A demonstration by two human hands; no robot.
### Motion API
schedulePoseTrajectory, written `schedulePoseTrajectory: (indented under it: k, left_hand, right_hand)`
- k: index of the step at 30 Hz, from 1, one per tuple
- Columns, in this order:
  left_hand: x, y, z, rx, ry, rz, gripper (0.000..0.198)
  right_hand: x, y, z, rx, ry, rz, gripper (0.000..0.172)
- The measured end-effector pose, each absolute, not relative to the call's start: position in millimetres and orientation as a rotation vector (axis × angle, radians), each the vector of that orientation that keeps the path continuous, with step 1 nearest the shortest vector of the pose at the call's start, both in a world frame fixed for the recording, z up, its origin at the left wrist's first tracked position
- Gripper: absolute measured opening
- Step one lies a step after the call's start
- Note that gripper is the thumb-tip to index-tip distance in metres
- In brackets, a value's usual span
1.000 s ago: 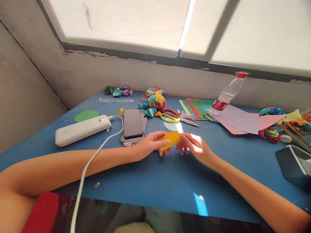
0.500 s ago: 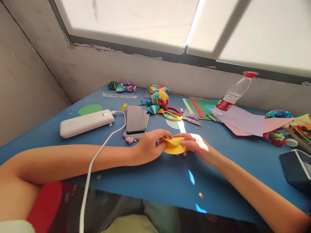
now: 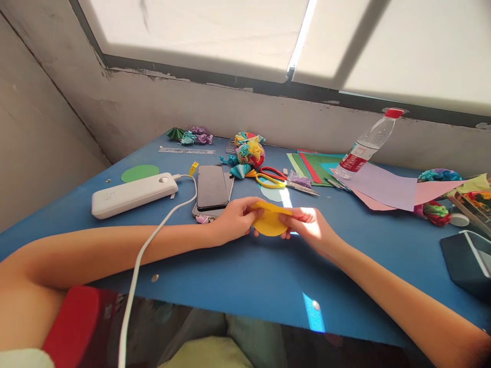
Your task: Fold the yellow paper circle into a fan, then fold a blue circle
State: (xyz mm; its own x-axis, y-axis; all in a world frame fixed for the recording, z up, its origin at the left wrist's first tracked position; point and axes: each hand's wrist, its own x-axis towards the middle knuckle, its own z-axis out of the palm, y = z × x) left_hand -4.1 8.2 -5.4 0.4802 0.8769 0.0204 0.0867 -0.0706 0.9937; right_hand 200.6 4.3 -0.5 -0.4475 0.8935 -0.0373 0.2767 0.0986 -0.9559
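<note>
Paper point(image 3: 270, 225), between left fingers point(image 3: 258, 212); between right fingers point(image 3: 286, 219)

A head-worn camera looks forward and down — close over the blue table point(image 3: 230, 278).

On the table point(image 3: 230, 276), the power bank point(image 3: 134, 197) lies left of the smartphone point(image 3: 212, 189). The paper disc point(image 3: 271, 223) is between the left hand point(image 3: 238, 221) and the right hand point(image 3: 312, 230), and behind it lie the scissors point(image 3: 284, 184). The bottle point(image 3: 359, 151) is farther to the right.
</note>
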Motion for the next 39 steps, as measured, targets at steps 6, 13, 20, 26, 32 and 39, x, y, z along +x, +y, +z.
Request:
schedulePoseTrajectory:
  k: [6, 13, 20, 26, 32, 39]
  left_hand:
    - [-8, 10, -3, 1.395, 0.797, 0.836, 0.033]
    - [-5, 7, 1, 1.605, 0.821, 0.652, 0.038]
    - [-4, 5, -4, 1.715, 0.915, 0.7, 0.028]
    - [-6, 2, -7, 1.891, 0.97, 0.793, 0.022]
    - [-7, 1, -4, 1.96, 0.961, 0.774, 0.029]
    - [-7, 0, -2, 1.962, 0.97, 0.77, 0.03]
  right_hand:
    - [211, 8, -5, -0.928, -2.188, 0.613, 0.033]
    - [213, -2, 2, -0.697, -2.429, 0.169, 0.041]
    - [207, -5, 11, -0.938, -2.137, 0.816, 0.034]
    - [197, -9, 8, -1.206, -2.096, 0.846, 0.028]
    - [197, -8, 5, -1.202, -2.064, 0.848, 0.027]
    - [197, -8, 5, -1.218, -2.071, 0.854, 0.03]
